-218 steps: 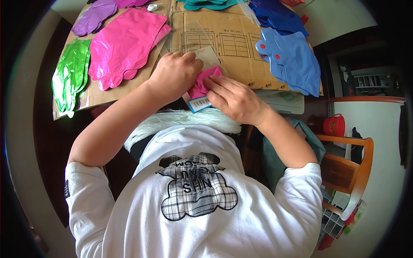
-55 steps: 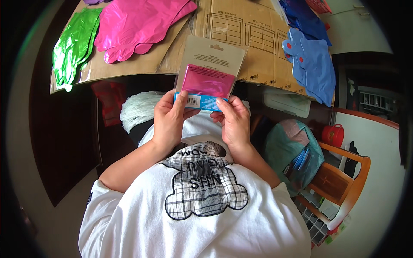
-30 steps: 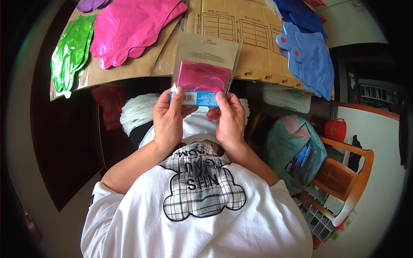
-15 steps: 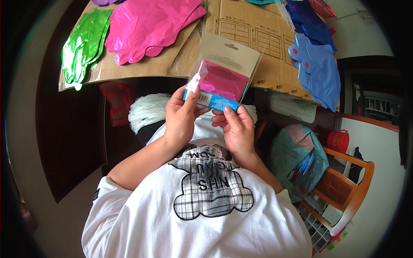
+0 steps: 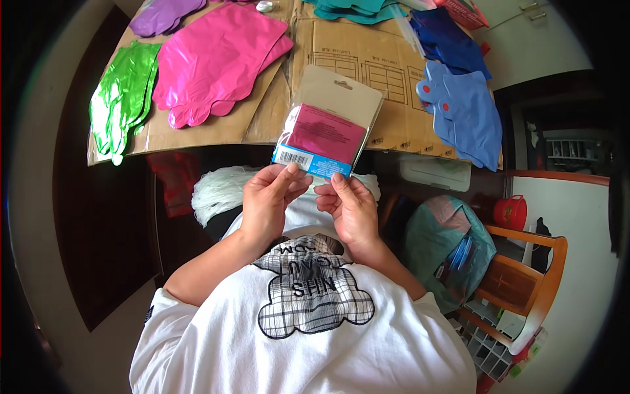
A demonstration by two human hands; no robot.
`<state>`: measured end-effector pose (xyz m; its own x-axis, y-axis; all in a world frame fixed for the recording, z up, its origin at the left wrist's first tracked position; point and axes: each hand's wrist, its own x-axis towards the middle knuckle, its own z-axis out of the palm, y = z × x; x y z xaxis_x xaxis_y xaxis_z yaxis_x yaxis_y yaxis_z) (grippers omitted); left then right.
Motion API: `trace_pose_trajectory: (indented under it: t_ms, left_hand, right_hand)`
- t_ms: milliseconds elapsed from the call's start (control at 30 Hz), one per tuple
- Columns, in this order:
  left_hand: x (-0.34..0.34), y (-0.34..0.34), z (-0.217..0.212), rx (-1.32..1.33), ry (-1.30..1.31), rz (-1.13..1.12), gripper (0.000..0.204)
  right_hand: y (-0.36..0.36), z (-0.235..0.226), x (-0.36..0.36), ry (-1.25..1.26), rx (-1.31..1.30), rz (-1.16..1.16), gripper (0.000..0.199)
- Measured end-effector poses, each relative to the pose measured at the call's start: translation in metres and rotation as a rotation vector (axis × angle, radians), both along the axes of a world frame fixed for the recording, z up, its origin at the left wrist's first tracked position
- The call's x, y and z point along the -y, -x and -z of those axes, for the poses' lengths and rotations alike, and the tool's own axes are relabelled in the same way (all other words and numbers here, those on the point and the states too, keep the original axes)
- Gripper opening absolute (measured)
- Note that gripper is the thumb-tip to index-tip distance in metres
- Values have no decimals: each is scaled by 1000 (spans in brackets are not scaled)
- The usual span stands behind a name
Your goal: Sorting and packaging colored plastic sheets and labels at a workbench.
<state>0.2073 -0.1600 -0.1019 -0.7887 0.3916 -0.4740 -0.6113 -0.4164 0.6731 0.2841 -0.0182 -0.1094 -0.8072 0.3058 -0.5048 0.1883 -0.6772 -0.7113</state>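
Since half a second ago the packet (image 5: pixel 328 125) has tilted less and sits a little higher. The left hand (image 5: pixel 269 203) and right hand (image 5: pixel 351 210) pinch its lower blue edge (a white barcode label sits at the left corner). The packet is flat, pale card above, pink inside. Behind the packet lies brown cardboard (image 5: pixel 367 65) carrying pink (image 5: pixel 216 59), green (image 5: pixel 121 98) and blue balloons (image 5: pixel 462 108).

Packet (image 5: pixel 328 128) off the cardboard (image 5: pixel 367 65), now tilted

Pink foil balloon (image 5: pixel 216 59), green one (image 5: pixel 121 98) — blue-edged magenta packet (image 5: pixel 325 128).
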Motion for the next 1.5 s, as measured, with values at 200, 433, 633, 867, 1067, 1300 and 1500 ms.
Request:
trace_pose_trajectory:
  t_ms: [200, 433, 633, 867, 1067, 1300, 1500]
  left_hand:
    - [-4, 1, -4, 48, -1, 18, 14]
    - [-7, 2, -6, 44, 9, 21, 17]
    - [-11, 5, -2, -74, 32, 89, 18]
    - [-17, 10, -6, -89, 78, 134, 13]
    - [-10, 12, -3, -205, 104, 193, 13]
    - [-8, 14, -8, -41, 115, 210, 14]
    - [-8, 19, -21, 31, 72, 188, 14]
  right_hand:
    - [2, 9, -2, -38, -49, 63, 27]
    - [3, -6, -4, -207, -236, -37, 23]
    - [7, -13, -7, -83, -221, 18, 20]
    - [5, -9, -22, 135, -23, 11, 20]
    - [6, -7, -25, 205, -26, 9, 19]
    - [4, -8, -25, 75, 6, 25, 15]
    - [8, -13, -30, 0, 7, 5, 16]
